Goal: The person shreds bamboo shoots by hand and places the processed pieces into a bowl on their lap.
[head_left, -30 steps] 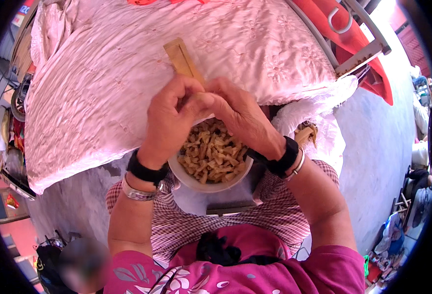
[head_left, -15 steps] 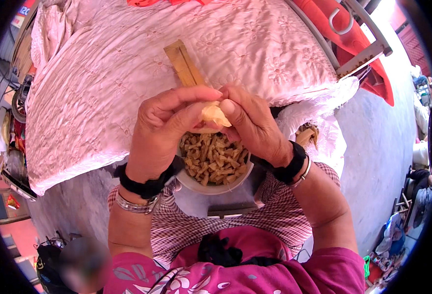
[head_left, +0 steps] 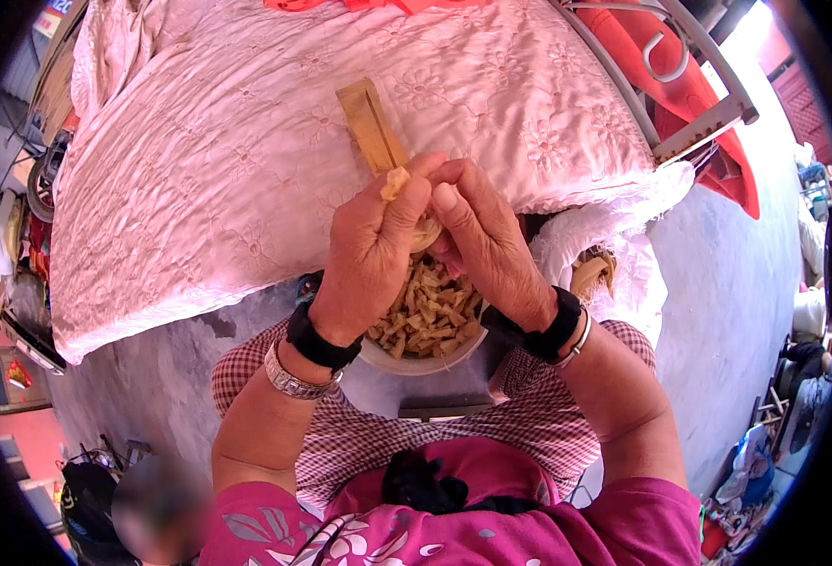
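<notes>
My left hand (head_left: pixel 369 255) is closed on a thin, pale yellow leaf-like strip (head_left: pixel 395 184), one crumpled end of which pokes up between thumb and forefinger. My right hand (head_left: pixel 493 243) meets it fingertip to fingertip and pinches the same strip, a curled part of it showing between the palms. Just below the hands, a whitish bowl (head_left: pixel 404 365) sits between my knees, filled with many small tan folded pieces (head_left: pixel 423 321). Beyond the hands a flat, creased tan strip (head_left: pixel 370 121) lies on the pink bedcover; its near end is hidden behind my fingers.
The pink quilted bedcover (head_left: pixel 199 179) spreads ahead and left. To the right, a white sack (head_left: pixel 640 274) holds brown dry strips (head_left: pixel 593 272). A metal bed frame (head_left: pixel 708 123) with red cloth (head_left: pixel 642 71) stands at the far right. Grey floor (head_left: pixel 717 274) lies on both sides.
My left hand has turned and shifted right, closer to my right hand. The yellow strip's end now sticks up above the left thumb. My right hand has barely moved.
</notes>
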### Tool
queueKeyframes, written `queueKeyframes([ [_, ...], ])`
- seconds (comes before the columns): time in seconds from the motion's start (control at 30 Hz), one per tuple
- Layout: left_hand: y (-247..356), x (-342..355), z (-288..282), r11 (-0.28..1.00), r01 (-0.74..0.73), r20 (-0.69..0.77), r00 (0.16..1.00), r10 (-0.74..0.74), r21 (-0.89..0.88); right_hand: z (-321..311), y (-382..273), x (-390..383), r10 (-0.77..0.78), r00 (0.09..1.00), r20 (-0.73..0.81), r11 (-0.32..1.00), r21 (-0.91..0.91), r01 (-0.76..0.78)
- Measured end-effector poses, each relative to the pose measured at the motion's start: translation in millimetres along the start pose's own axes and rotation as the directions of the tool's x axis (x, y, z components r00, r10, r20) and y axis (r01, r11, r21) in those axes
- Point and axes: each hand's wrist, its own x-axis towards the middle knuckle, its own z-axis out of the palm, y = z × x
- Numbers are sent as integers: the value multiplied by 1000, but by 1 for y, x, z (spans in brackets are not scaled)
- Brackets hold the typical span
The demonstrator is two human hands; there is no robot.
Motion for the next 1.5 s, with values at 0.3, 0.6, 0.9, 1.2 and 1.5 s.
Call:
queueKeyframes([
  [0.3, 6, 2, -13, 707, 342, 251, 939, -235, -618, -6, -6, -6, -49, 996, 75, 962, 273, 27],
  [0.6, 0, 5, -34, 544, 321, 211, 943, -257, -775, -16, 9, -5, -243, 968, 68, 901, -354, 251],
  [0.9, 6, 1, -28, 673, 348, 142, 929, -343, -653, -15, 5, -6, -356, 930, 91, 773, -531, 347],
  [1.2, 1, -6, -21, 819, 381, 102, 921, -375, -428, -16, 12, -4, -516, 838, 176, 574, -656, 491],
  [1.5, 14, -6, -32, 814, 280, -68, 930, -362, -508, -19, -1, -6, -555, 806, 208, 543, -643, 540],
])
